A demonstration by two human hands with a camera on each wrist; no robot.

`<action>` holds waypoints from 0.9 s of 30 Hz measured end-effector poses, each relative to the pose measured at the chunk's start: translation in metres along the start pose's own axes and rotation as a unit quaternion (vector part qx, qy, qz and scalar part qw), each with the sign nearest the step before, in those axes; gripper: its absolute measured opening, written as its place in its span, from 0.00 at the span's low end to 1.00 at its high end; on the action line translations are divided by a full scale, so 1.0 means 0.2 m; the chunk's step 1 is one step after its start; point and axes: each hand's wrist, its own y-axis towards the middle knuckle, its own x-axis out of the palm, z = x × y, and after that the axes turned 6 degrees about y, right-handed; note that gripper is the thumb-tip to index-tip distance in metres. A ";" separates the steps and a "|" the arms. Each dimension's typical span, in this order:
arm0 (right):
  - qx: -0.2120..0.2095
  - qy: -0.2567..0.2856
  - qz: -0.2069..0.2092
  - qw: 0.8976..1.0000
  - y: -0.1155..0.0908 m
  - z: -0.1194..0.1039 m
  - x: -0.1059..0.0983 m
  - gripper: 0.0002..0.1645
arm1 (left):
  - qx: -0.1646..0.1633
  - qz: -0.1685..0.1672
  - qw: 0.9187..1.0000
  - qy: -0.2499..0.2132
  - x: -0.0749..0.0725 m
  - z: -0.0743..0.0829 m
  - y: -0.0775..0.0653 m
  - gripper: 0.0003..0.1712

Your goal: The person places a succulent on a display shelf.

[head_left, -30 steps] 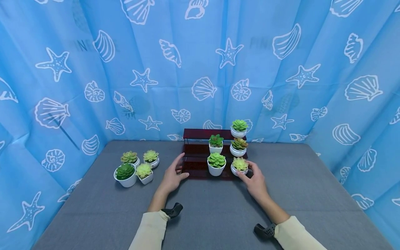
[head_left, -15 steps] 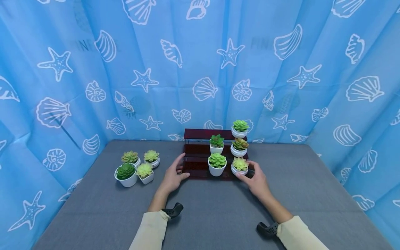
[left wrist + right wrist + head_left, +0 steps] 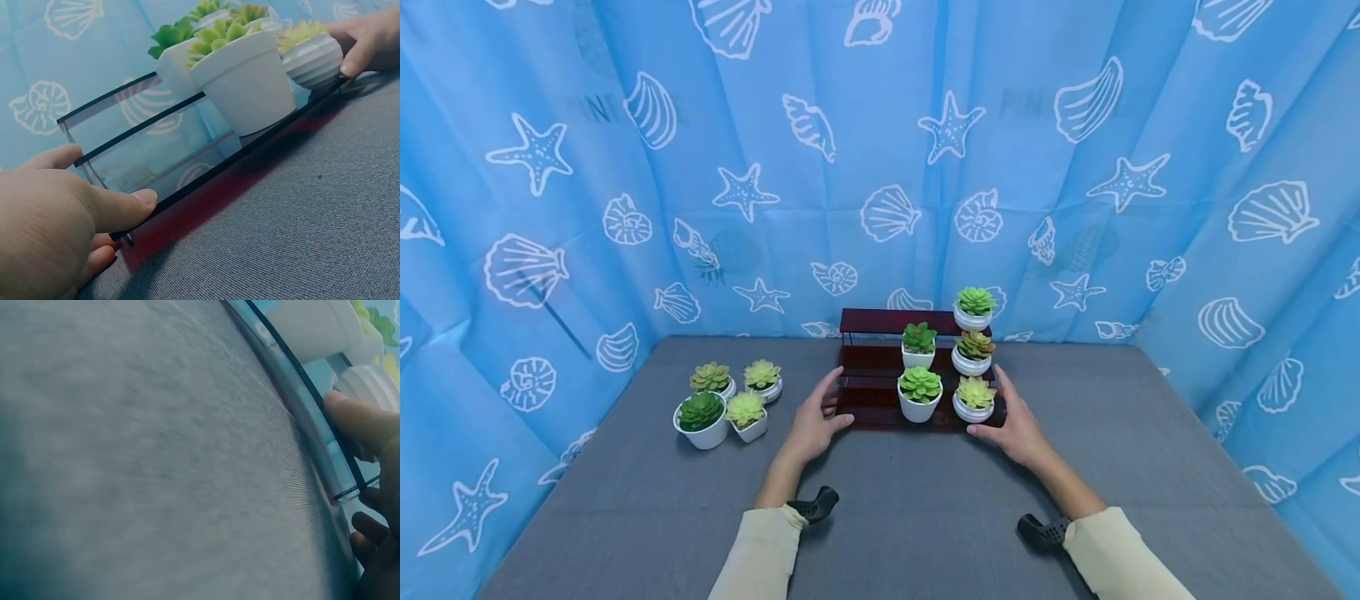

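A dark red, see-through tiered display stand [image 3: 868,400] bears several potted succulents. My left hand [image 3: 811,427] grips its left end; in the left wrist view the thumb [image 3: 134,206] lies on the front edge, with fingers beside and below. At the other end, my right hand [image 3: 1018,429] holds the stand's corner, its thumb [image 3: 356,419] on the front edge. Just inside that hand sits a yellow-green succulent in a ribbed white pot [image 3: 974,400]. To its left on the bottom tier stands a green succulent in a smooth white pot [image 3: 919,394].
Behind on the stand are a dark green succulent [image 3: 918,344], a reddish-green one [image 3: 973,353] and a bright green one [image 3: 974,307] on top. A cluster of potted succulents, including a dark green one [image 3: 701,419], stands left on the grey cloth [image 3: 895,525]. A blue curtain [image 3: 887,150] hangs behind.
My right hand has let go of the yellow-green succulent's pot and shifted slightly right and down onto the stand's right end. The left hand stays where it was.
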 end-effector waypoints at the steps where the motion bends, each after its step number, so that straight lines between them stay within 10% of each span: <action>1: -0.005 -0.002 -0.003 1.000 0.01 0.01 0.00 0.66 | 0.001 0.000 1.000 0.000 0.00 0.00 0.00 0.45; 27: 0.006 0.003 -0.018 1.000 0.04 0.05 0.00 0.66 | -0.009 -0.004 1.000 -0.003 0.00 0.00 0.01 0.46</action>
